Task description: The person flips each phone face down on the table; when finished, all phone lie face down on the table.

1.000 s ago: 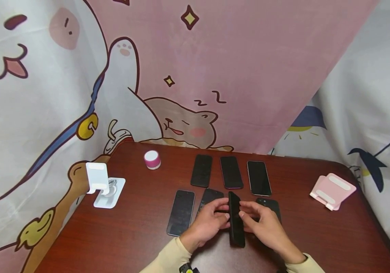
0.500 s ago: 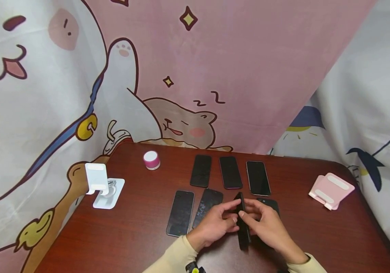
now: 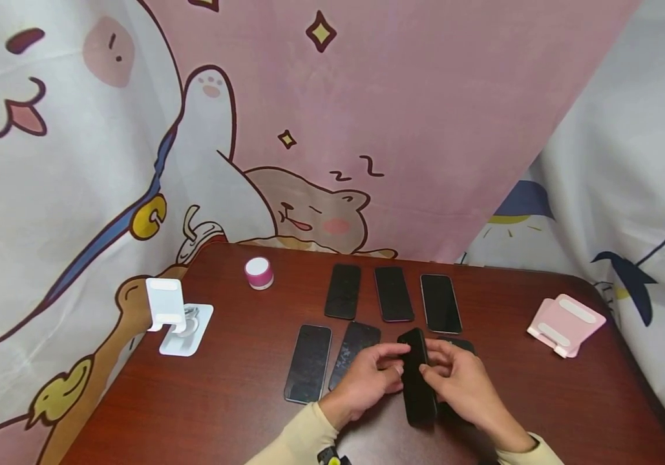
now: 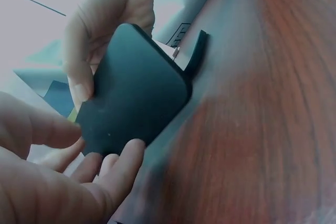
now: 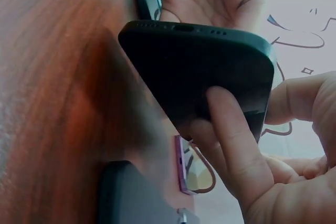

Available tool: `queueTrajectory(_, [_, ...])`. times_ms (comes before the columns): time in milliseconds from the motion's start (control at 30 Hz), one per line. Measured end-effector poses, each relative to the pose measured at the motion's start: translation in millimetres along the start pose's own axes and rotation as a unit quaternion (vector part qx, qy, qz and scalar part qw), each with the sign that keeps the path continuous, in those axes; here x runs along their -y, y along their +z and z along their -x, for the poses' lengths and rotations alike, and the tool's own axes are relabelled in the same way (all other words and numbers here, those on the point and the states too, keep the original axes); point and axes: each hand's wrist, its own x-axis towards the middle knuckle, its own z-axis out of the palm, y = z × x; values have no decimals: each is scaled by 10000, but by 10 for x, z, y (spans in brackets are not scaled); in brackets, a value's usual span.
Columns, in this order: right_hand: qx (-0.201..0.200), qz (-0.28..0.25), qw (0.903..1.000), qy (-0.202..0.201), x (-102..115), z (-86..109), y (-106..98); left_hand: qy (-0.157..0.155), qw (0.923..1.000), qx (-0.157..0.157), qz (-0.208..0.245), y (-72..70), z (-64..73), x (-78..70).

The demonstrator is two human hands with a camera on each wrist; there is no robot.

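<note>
In the head view, a black smartphone (image 3: 419, 394) is held tilted up on edge above the table between both hands. My right hand (image 3: 464, 384) grips its right side. In the right wrist view, a digit of that hand lies across the dark glossy face of the smartphone (image 5: 173, 72), whose end with a port slot faces the camera. My left hand (image 3: 364, 381) holds the left side with bent fingers at the edges. The left wrist view shows a plain matte dark face of the smartphone (image 4: 131, 98). Another dark phone (image 3: 461, 344) lies partly hidden behind the right hand.
Farther back, three phones lie in a row: a left one (image 3: 342, 292), a middle one (image 3: 393, 294) and a right one (image 3: 441, 303). Nearer are a phone (image 3: 307, 363) and a scuffed phone (image 3: 357, 349). White stand (image 3: 166, 303), pink-and-white cylinder (image 3: 259, 274) and pink stand (image 3: 567, 326) surround them.
The held smartphone has shifted slightly right and turned from nearly edge-on to show a broader dark face. Both hands moved right with it. The other things stay put.
</note>
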Motion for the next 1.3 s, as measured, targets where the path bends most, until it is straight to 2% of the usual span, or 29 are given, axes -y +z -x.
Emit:
queueTrajectory(167, [-81, 2, 9998, -157, 101, 59, -52, -74, 9985, -274, 470, -19, -17, 13])
queueTrajectory(367, [-52, -108, 9998, -139, 185, 95, -64, -315, 9975, -42, 637, -38, 4, 16])
queueTrajectory(633, [-76, -216, 9997, -114, 187, 103, -47, -241, 9979, 107, 594, -43, 44, -1])
queueTrajectory(800, [-83, -209, 9997, -26, 140, 82, -44, -219, 9984, 47, 517, -77, 40, 13])
queueTrajectory(1000, [-121, 38, 9999, 82, 48, 44, -31, -193, 9993, -17, 317, -135, 77, -9])
queueTrajectory(1300, [-147, 171, 9995, 216, -61, 4, -14, -116, 9999, -56, 109, -150, 86, -14])
